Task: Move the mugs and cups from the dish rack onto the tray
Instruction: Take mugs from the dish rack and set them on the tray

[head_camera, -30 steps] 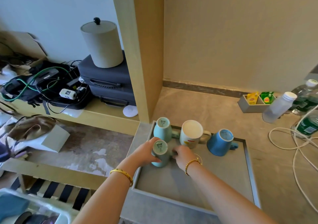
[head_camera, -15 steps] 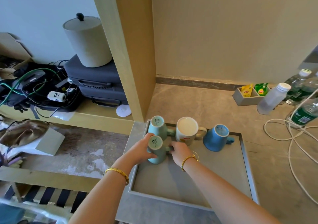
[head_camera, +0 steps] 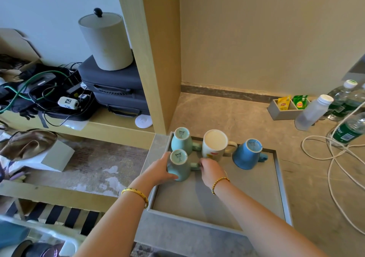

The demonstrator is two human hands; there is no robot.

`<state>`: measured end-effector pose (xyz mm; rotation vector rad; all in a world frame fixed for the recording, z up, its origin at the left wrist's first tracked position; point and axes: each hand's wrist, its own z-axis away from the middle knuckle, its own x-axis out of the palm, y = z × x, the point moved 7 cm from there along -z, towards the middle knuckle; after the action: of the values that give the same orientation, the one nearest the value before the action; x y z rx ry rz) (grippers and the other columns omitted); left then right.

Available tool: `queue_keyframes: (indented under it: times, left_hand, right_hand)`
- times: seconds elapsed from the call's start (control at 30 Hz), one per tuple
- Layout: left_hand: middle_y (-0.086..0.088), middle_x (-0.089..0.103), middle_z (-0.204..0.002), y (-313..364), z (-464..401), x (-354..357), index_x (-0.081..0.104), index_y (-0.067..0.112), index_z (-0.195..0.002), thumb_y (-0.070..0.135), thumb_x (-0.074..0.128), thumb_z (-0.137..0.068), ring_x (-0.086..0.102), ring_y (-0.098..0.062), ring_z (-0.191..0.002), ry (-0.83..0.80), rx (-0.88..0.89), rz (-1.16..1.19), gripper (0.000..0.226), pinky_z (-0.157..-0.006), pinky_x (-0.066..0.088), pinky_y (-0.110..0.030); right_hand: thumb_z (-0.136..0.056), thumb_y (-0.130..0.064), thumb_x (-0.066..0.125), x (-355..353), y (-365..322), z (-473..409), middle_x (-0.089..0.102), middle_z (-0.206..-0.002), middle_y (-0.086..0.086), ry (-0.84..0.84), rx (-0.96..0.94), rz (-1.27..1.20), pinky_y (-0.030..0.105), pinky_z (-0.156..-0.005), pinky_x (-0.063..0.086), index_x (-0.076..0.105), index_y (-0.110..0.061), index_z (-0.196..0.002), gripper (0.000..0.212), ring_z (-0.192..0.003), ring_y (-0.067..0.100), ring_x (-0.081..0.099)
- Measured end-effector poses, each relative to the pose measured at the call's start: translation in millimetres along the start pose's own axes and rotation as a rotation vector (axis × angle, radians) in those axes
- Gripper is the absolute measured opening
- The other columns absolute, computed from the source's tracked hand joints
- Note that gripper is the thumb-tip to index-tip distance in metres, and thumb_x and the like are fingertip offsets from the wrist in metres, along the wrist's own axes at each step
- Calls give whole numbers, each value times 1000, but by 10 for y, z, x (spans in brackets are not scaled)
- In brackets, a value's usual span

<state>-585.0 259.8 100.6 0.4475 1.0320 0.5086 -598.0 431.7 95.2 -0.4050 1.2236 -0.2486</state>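
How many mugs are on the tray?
4. Three stand upside down along the far edge: a green mug, a white mug, a blue mug. A second green mug stands nearer, held by both hands.

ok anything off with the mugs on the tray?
Nothing stands out. Four mugs sit upside down on the tray: two mint mugs, a white mug and a blue mug. Both hands, left hand and right hand, are at the nearer mint one. No spills or chips visible.
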Motion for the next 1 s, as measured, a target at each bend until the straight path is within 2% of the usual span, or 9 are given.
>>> queue_keyframes:
  times: [0.07, 0.2, 0.27, 0.33, 0.47, 0.6, 0.73, 0.9, 1.0]
  left_hand:
    - [-8, 57, -122, -3, 32, -2, 26, 22, -137, 25, 75, -74, 56, -26, -107, -12, -13, 10, 80, -92, 47, -38]
    - [-11, 52, -129, 18, 82, -124, 30, 16, -138, 19, 68, -80, 53, -27, -114, -66, -36, -6, 69, -97, 45, -39]
    - [-10, 47, -136, -6, 142, -250, 37, 16, -135, 11, 59, -84, 48, -26, -122, -80, -47, 9, 56, -100, 43, -36]
    - [-8, 48, -136, -104, 235, -443, 44, 17, -129, 3, 50, -85, 48, -23, -122, -9, -73, 39, 47, -98, 42, -33]
    - [-5, 56, -123, -516, 577, -880, 51, 15, -123, 7, 47, -87, 54, -19, -106, 238, -148, 188, 37, -86, 44, -27]
    - [-5, 59, -121, -1264, 1118, -1195, 53, 16, -121, 11, 44, -91, 56, -23, -108, 432, -263, 312, 32, -89, 47, -32]
    - [-2, 61, -108, -2169, 1775, -1289, 55, 19, -114, 20, 48, -91, 58, -18, -86, 523, -390, 431, 23, -67, 47, -26]
    - [-5, 64, -105, -3129, 2492, -1301, 57, 17, -112, 24, 49, -92, 57, -14, -88, 553, -532, 433, 23, -74, 45, -25]
    - [-7, 65, -104, -3555, 2836, -1287, 58, 15, -111, 18, 46, -91, 60, -20, -90, 591, -602, 465, 24, -76, 48, -29]
  right_hand:
    - [-92, -7, 39, -117, -87, 63, 62, -102, 12, 93, -26, -8, 37, -76, 50, 55, -7, -96, 16, -96, 33, 59]
    - [-95, -15, 40, -525, -454, 156, 63, -102, 5, 427, -91, -218, 33, -71, 43, 59, -11, -101, 21, -93, 25, 58]
    - [-94, -13, 42, -626, -790, 151, 64, -103, 7, 474, -204, -260, 31, -74, 41, 61, -8, -102, 21, -95, 26, 58]
    - [-94, -11, 44, -637, -1160, 153, 65, -101, 10, 463, -324, -266, 29, -74, 42, 62, -7, -99, 19, -93, 26, 59]
    - [-93, -8, 47, -388, -1832, 206, 65, -100, 13, 383, -499, -276, 28, -77, 41, 62, -3, -101, 18, -95, 29, 60]
    - [-96, -13, 43, 221, -2511, 329, 63, -104, 12, 189, -601, -230, 33, -78, 44, 59, -4, -107, 22, -97, 27, 58]
    - [-98, -20, 38, 984, -3186, 581, 60, -115, 10, -41, -647, -145, 36, -81, 49, 57, -9, -113, 26, -99, 25, 59]
    - [-97, -22, 40, 1866, -3851, 929, 61, -111, 6, -207, -676, -76, 35, -82, 49, 59, -13, -105, 23, -99, 26, 58]
    - [-97, -24, 39, 2305, -4118, 1069, 60, -106, 5, -281, -677, -35, 31, -73, 48, 58, -14, -99, 22, -90, 23, 57]
